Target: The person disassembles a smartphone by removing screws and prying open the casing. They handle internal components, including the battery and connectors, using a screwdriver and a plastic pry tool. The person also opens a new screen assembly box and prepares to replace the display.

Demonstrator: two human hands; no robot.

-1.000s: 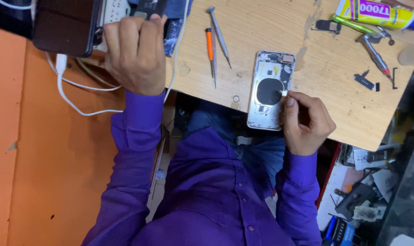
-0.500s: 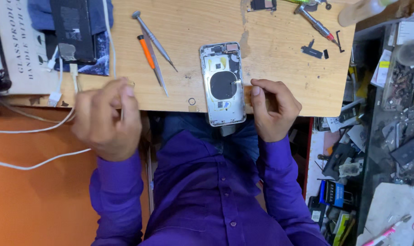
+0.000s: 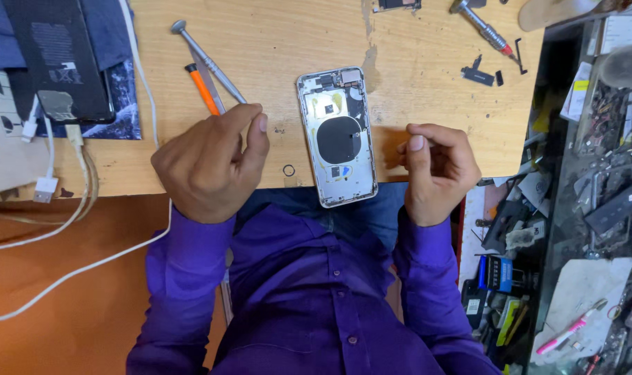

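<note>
The left hand (image 3: 208, 163) hovers over the near edge of the wooden table (image 3: 288, 42), fingers curled in and thumb raised, its fingertips closing on the lower end of a slim silver screwdriver (image 3: 208, 61) that slants up and away to the left. An orange-handled tool (image 3: 202, 89) lies just beside that screwdriver, its near end hidden behind the hand. The right hand (image 3: 437, 170) is half closed at the table's near edge, thumb pressed toward the bent fingers; whether it pinches anything small I cannot tell.

Between the hands lies an opened phone (image 3: 337, 135), back shell up, with a dark round coil at its middle; its lower end sticks out past the table edge over the lap. A small ring (image 3: 289, 170) sits on the wood just left of it.

At the far left a black battery (image 3: 59, 59) rests on a dark blue mat (image 3: 125, 90), with white cables (image 3: 66, 215) trailing off the edge. A red-tipped screwdriver (image 3: 482, 28) and small black parts (image 3: 479, 73) lie far right. Bare wood stays open above the phone.
</note>
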